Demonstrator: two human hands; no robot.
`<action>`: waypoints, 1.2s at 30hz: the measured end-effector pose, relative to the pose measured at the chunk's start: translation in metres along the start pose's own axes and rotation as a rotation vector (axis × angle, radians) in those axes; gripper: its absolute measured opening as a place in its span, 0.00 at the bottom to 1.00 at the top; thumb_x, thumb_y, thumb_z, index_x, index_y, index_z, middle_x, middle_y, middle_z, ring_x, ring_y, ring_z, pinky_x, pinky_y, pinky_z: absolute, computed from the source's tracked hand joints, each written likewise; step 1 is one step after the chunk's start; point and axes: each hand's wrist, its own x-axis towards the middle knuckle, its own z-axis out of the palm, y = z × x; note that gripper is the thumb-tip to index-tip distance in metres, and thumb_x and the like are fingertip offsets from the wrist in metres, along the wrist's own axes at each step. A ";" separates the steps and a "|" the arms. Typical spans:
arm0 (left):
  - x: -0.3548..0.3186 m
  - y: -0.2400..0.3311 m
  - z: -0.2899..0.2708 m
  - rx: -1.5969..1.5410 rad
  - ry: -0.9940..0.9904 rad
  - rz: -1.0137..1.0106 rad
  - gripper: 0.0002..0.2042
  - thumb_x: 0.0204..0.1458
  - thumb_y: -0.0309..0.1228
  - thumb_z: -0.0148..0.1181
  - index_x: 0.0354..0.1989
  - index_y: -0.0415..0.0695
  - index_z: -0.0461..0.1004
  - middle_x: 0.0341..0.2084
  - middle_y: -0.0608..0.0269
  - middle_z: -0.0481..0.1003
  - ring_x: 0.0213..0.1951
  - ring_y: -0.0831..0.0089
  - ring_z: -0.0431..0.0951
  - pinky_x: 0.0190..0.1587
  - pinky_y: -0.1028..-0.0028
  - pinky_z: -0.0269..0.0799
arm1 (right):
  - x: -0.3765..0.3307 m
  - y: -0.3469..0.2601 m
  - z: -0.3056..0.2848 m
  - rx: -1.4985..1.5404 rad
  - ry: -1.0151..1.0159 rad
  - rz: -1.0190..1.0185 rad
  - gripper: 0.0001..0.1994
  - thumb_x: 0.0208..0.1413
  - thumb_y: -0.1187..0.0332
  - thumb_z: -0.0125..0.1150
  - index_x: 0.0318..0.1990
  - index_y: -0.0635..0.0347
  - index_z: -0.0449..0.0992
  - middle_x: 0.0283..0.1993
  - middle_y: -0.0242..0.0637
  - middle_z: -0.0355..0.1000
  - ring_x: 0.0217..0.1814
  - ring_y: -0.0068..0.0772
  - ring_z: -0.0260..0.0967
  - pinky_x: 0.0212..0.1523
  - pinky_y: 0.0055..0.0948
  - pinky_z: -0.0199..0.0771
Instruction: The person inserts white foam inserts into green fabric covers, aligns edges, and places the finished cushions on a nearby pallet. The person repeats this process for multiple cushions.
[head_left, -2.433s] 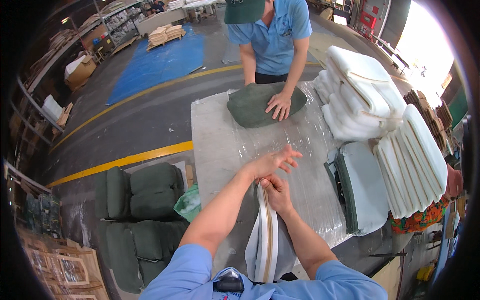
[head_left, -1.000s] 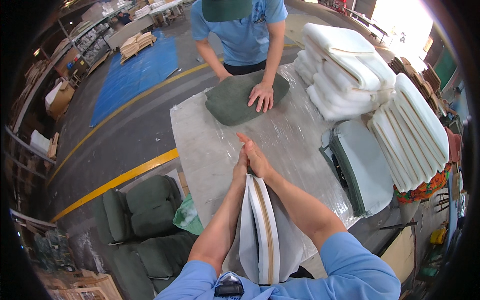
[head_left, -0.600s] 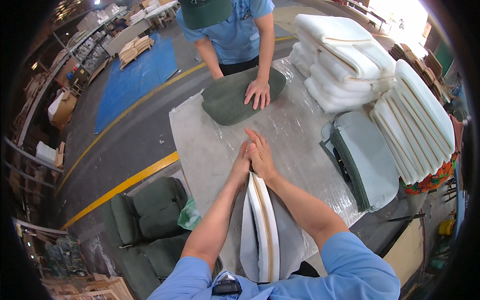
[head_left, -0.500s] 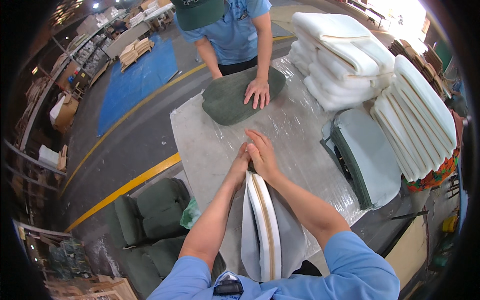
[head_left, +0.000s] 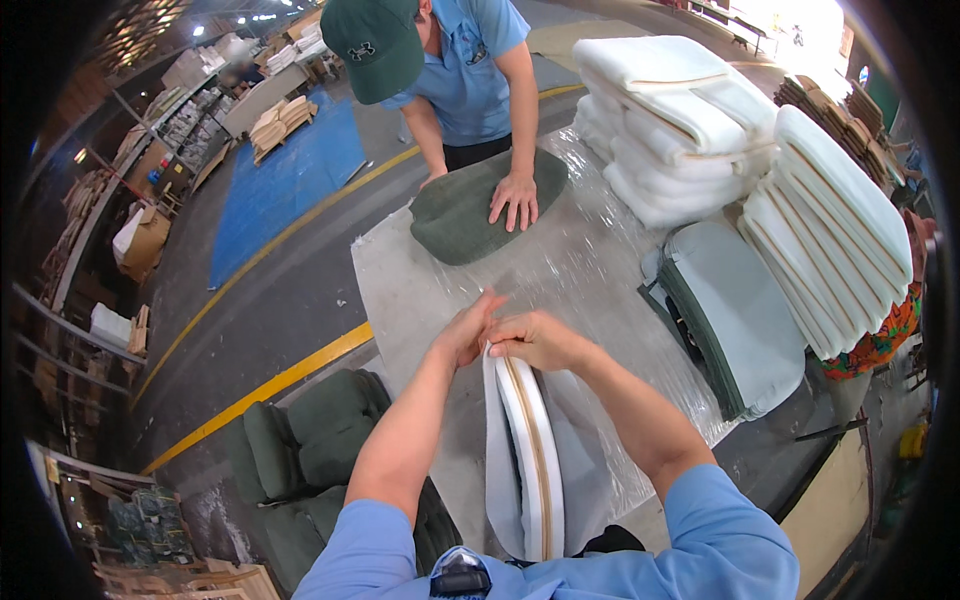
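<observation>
White foam pad [head_left: 538, 460] sitting in grey cover [head_left: 582, 450], near | right hand [head_left: 541, 338] pinching cover's far tip | left hand [head_left: 466, 332] crowding alongside, fingers blurring, can't tell grip tbh

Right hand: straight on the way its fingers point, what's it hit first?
Probably the left hand, immediately left of the right hand; depth between them is hard to judge.

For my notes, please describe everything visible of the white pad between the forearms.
The white pad looks foamy, with a tan stripe along its upturned edge. Slightly curved, it extends forward between grey flaps of an open cover. At its far end, the right hand seems to pinch the cover.
</observation>
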 end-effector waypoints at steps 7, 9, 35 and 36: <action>-0.018 0.057 0.064 0.228 -0.349 0.109 0.44 0.69 0.69 0.34 0.80 0.45 0.54 0.58 0.46 0.78 0.57 0.63 0.79 0.63 0.60 0.73 | -0.027 0.001 0.057 0.184 0.457 0.065 0.09 0.68 0.64 0.64 0.44 0.62 0.82 0.43 0.38 0.81 0.47 0.40 0.77 0.49 0.38 0.75; -0.030 0.060 0.080 0.290 -0.359 0.141 0.42 0.70 0.67 0.34 0.79 0.44 0.56 0.58 0.47 0.78 0.56 0.62 0.80 0.63 0.60 0.72 | -0.036 0.003 0.059 0.169 0.556 0.040 0.09 0.68 0.66 0.63 0.42 0.63 0.81 0.41 0.40 0.80 0.45 0.38 0.76 0.49 0.37 0.75; -0.062 -0.225 0.107 -0.511 -0.159 -0.094 0.26 0.74 0.54 0.44 0.59 0.41 0.71 0.50 0.55 0.76 0.52 0.65 0.76 0.58 0.62 0.72 | -0.090 -0.061 0.040 0.026 0.732 -0.193 0.10 0.66 0.63 0.65 0.35 0.57 0.81 0.38 0.34 0.81 0.38 0.37 0.75 0.42 0.34 0.72; -0.061 -0.228 0.108 -0.538 -0.170 -0.106 0.26 0.74 0.54 0.44 0.58 0.41 0.71 0.49 0.55 0.76 0.51 0.65 0.76 0.57 0.63 0.72 | -0.091 -0.060 0.040 0.033 0.728 -0.182 0.07 0.64 0.66 0.66 0.35 0.58 0.81 0.39 0.34 0.81 0.39 0.37 0.75 0.42 0.34 0.73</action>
